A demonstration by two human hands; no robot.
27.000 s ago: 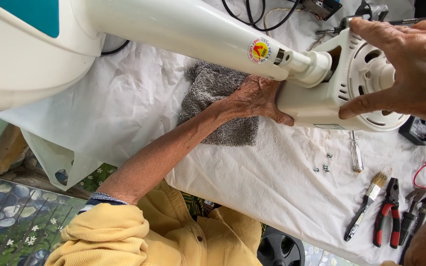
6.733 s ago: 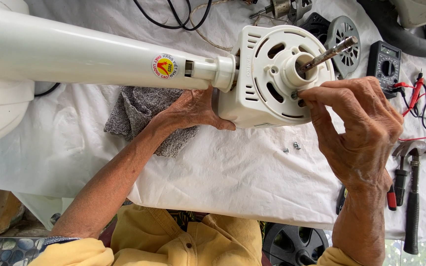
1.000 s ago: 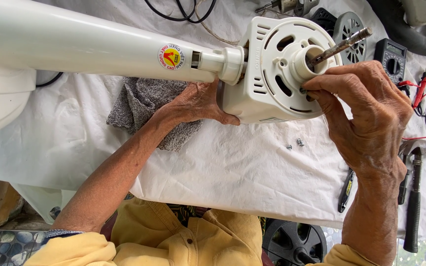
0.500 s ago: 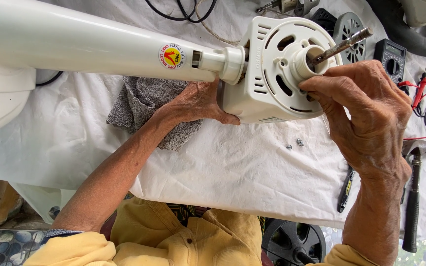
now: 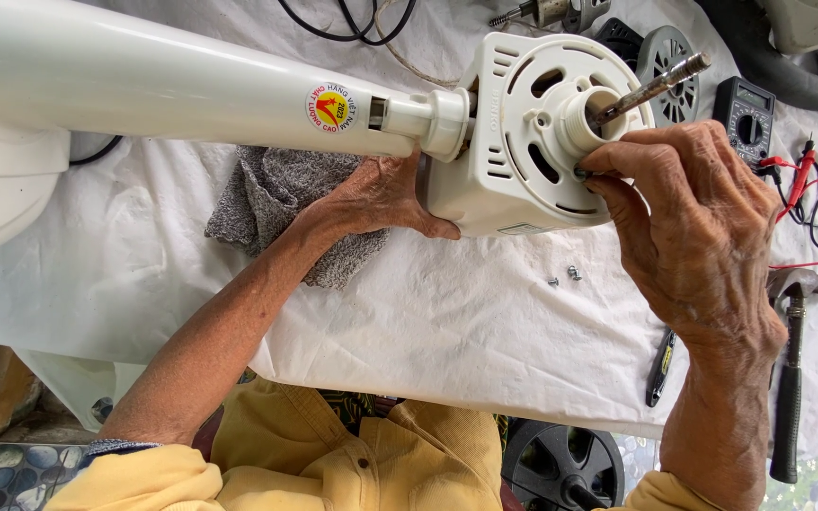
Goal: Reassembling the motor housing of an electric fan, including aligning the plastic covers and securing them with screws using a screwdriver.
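A white stand-fan motor housing [image 5: 523, 132] lies on its side on the white cloth, joined to a thick white pole [image 5: 172, 80]. Its steel shaft [image 5: 655, 87] sticks out to the upper right. My left hand [image 5: 381, 194] cups the underside of the housing next to the pole joint. My right hand [image 5: 693, 227] rests its fingertips on the front face of the housing, pinching something small just below the shaft collar; what it pinches is hidden by the fingers.
A grey rag [image 5: 281, 203] lies under the pole. Two small screws [image 5: 565, 276] sit on the cloth [image 5: 428, 322]. To the right are a multimeter [image 5: 745, 114] with red leads, a hammer [image 5: 792, 378] and a black pen-like tool [image 5: 660, 369].
Over the last second my right hand's fingers have shifted slightly on the housing front. The housing and my left hand have stayed put.
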